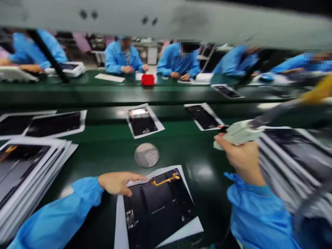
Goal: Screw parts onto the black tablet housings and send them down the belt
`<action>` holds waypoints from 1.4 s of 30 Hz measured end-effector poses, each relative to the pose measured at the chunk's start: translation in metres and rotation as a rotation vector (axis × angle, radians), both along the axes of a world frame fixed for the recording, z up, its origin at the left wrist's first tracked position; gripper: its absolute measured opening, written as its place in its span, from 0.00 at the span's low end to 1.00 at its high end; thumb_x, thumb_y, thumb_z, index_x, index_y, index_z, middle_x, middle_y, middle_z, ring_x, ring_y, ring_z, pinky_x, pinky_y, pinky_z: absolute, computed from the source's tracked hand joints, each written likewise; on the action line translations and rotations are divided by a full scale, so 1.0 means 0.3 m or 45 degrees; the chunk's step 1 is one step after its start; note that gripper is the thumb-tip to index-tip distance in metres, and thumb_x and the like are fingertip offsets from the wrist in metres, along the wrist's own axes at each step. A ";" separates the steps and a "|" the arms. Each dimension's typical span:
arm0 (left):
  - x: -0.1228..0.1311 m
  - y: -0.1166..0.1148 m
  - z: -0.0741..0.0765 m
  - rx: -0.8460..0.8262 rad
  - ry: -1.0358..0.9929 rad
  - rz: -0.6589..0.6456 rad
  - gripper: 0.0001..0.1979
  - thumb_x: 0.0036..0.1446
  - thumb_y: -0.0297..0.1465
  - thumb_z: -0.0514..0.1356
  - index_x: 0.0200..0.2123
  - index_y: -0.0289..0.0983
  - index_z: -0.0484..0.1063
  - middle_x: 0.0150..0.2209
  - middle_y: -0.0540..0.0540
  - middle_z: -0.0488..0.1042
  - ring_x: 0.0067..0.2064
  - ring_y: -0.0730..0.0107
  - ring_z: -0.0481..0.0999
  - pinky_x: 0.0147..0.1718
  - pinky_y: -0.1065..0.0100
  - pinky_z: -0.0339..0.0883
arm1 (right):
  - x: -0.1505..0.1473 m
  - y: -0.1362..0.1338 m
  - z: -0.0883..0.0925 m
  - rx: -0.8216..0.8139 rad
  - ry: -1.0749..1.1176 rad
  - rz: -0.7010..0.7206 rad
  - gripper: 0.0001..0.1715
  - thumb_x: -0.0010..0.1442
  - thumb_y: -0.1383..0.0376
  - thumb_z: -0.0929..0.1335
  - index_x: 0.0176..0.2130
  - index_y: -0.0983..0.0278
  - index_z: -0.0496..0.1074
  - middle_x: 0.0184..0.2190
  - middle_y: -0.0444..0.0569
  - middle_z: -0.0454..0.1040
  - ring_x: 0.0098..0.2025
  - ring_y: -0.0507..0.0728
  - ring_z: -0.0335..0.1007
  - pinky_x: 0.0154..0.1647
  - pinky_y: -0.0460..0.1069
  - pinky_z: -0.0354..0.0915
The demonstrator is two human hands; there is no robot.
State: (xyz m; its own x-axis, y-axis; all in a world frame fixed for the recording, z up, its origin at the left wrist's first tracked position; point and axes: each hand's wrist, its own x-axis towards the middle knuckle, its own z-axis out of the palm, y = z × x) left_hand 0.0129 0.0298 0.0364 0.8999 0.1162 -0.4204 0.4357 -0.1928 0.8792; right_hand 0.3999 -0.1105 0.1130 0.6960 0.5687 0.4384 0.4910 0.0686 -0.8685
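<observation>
A dark tablet-like panel [160, 207] with an orange flex cable along its upper edge lies on a white sheet [120, 224] in front of me. My left hand [118, 183] rests at the panel's upper left corner, thumb and index finger stretched apart on the edge. My right hand [245, 159] is wrapped round a pale green air gun [237, 133], raised to the right of the panel. The gun's black tip points left, and a blurred grey and yellow line [275, 112] runs from it to the upper right.
Stacks of panels between white sheets stand at left [55, 173] and right [290, 166]. A round patterned disc [146, 155] lies beyond my panel. Further panels [141, 124] lie across the green bench. Co-workers in blue sit opposite, near a red box [147, 79]. A grey beam [166, 20] crosses overhead.
</observation>
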 end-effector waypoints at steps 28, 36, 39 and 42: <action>0.045 -0.172 -0.122 1.512 -0.311 0.147 0.12 0.65 0.24 0.51 0.32 0.32 0.71 0.32 0.42 0.67 0.35 0.61 0.65 0.31 0.62 0.59 | -0.607 0.376 -0.251 -0.071 0.543 0.849 0.10 0.54 0.72 0.71 0.38 0.62 0.72 0.21 0.39 0.70 0.24 0.52 0.68 0.33 0.53 0.68; 0.043 -0.171 -0.126 1.471 -0.350 0.185 0.11 0.64 0.22 0.52 0.31 0.31 0.71 0.32 0.42 0.67 0.34 0.62 0.64 0.31 0.62 0.57 | -0.609 0.379 -0.242 -0.062 0.511 0.819 0.11 0.54 0.72 0.70 0.39 0.62 0.71 0.19 0.39 0.69 0.23 0.53 0.67 0.33 0.54 0.68; 0.043 -0.170 -0.124 1.490 -0.362 0.194 0.12 0.65 0.22 0.50 0.31 0.31 0.71 0.32 0.41 0.66 0.34 0.61 0.64 0.30 0.61 0.57 | -0.612 0.381 -0.239 -0.051 0.509 0.806 0.12 0.52 0.73 0.70 0.38 0.62 0.71 0.19 0.39 0.69 0.23 0.53 0.67 0.32 0.53 0.68; 0.044 -0.168 -0.121 1.501 -0.366 0.198 0.13 0.64 0.21 0.49 0.30 0.31 0.71 0.31 0.41 0.66 0.33 0.60 0.65 0.30 0.61 0.57 | -0.616 0.382 -0.237 -0.063 0.517 0.778 0.13 0.51 0.73 0.70 0.38 0.62 0.71 0.19 0.38 0.69 0.23 0.53 0.67 0.31 0.54 0.67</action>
State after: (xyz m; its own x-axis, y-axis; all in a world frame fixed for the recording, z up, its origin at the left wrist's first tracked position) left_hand 0.0261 -0.0207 0.0000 0.8853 0.4059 0.2267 0.3435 -0.8997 0.2694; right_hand 0.2150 0.0042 0.0417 0.3508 0.9196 0.1771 0.0171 0.1828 -0.9830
